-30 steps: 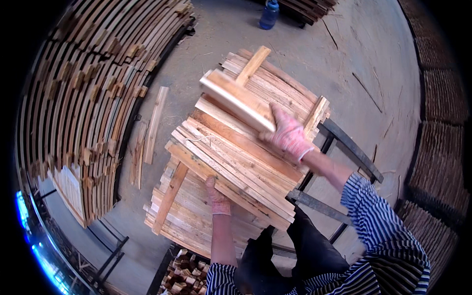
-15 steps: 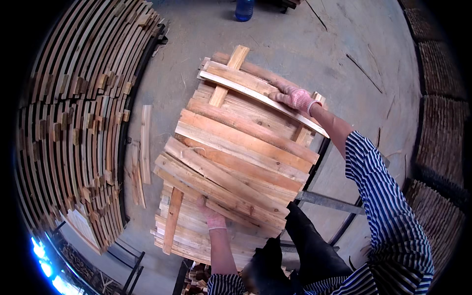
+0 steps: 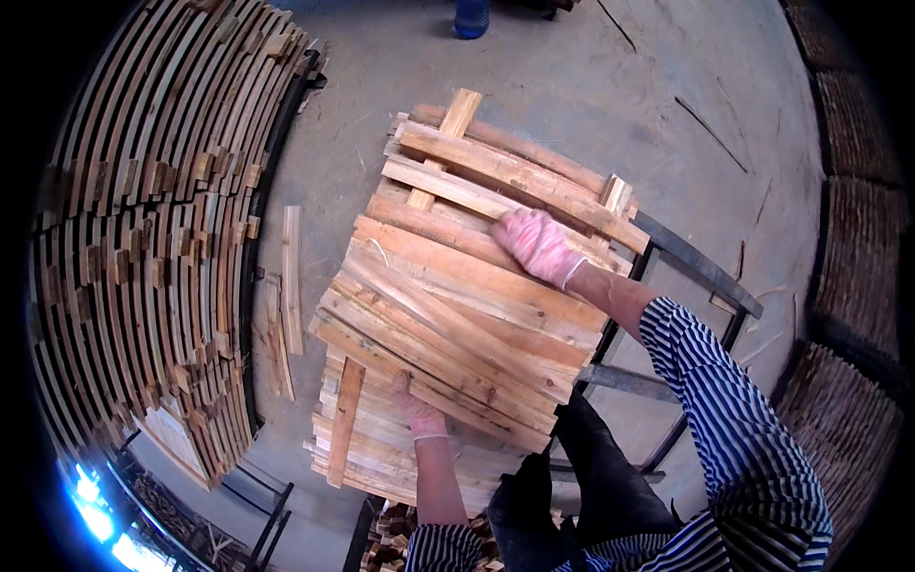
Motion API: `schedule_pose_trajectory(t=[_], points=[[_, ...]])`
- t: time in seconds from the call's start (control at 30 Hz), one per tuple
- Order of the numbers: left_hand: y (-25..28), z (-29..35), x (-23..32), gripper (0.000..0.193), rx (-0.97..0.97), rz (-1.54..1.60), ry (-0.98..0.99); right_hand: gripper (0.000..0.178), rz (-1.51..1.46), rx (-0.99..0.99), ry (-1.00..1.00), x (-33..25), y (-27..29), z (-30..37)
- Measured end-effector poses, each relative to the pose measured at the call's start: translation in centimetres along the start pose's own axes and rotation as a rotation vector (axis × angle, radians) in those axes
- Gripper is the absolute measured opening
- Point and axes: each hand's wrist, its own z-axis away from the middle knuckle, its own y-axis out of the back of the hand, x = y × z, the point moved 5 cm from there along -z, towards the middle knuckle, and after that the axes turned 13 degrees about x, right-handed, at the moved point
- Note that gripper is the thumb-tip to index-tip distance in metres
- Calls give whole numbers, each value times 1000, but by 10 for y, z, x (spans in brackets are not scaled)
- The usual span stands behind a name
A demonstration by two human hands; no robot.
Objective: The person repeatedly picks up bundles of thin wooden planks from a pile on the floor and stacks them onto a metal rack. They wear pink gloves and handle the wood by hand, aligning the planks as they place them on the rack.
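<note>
My right hand (image 3: 538, 246), in a pinkish glove, is closed over the near edge of a narrow pale wooden board (image 3: 446, 189). Just beyond that lies a thicker board (image 3: 519, 173), crossing two short wooden strips, one of them a pale crosspiece (image 3: 460, 112). My left hand (image 3: 419, 412), gloved alike, is at the near edge of several loose boards (image 3: 419, 334) lying slantwise across the stack. Its fingers are bent around that edge and partly hidden by the wood. Left of it, a reddish strip (image 3: 345, 419) lies across the lower layer of boards (image 3: 381, 472).
Tall stacks of boards (image 3: 143, 238) line the left side, and more stacks (image 3: 863, 229) stand at the right. A dark metal frame (image 3: 701, 262) juts out right of the pile. A blue bottle (image 3: 472, 19) stands on the floor. Loose planks (image 3: 292, 281) lie at left.
My right hand has left the far board and moved nearer, onto a narrow board beside it. The far board now lies flatter. My left hand stays at the loose boards' edge.
</note>
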Motion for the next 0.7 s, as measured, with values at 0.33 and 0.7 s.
schedule_pose_trajectory(t=[0.33, 0.7], points=[[-23, 15, 2, 70, -32, -2, 25, 56, -595, -304, -258, -133, 30, 56], [-7, -1, -2, 81, 2, -52, -9, 49, -481, 283, -152, -47, 79, 36]])
